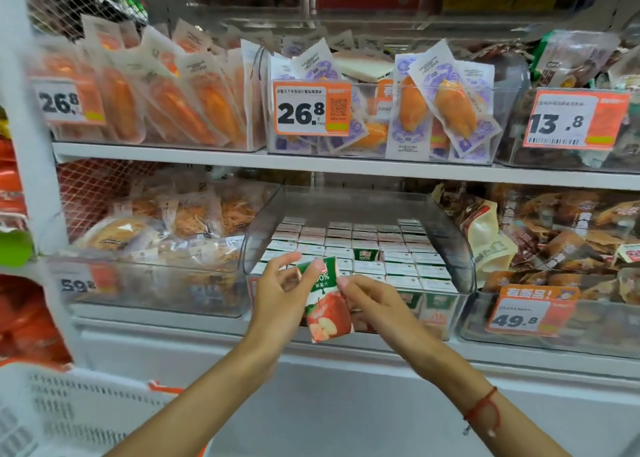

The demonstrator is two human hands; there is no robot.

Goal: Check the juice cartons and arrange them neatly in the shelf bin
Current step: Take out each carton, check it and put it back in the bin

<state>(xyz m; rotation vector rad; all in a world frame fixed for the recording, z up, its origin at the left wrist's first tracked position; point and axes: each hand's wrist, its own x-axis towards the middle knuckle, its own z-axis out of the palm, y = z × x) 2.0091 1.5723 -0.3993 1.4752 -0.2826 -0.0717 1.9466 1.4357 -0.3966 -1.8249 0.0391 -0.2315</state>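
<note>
A small juice carton (327,304) with apple artwork sits at lower centre of the frame, held tilted just in front of the clear shelf bin (465,248). The left hand (278,297) curls round its left side, a fingertip on the top edge; the right hand (370,302) pinches its right edge, probably so the printed face can be checked. Behind, in mid-frame, the bin holds tight rows of cartons (398,248) standing upright, with one green-topped carton (365,254) showing a gap where this one likely belongs. An orange price tag (530,312) hangs at lower right.
</note>
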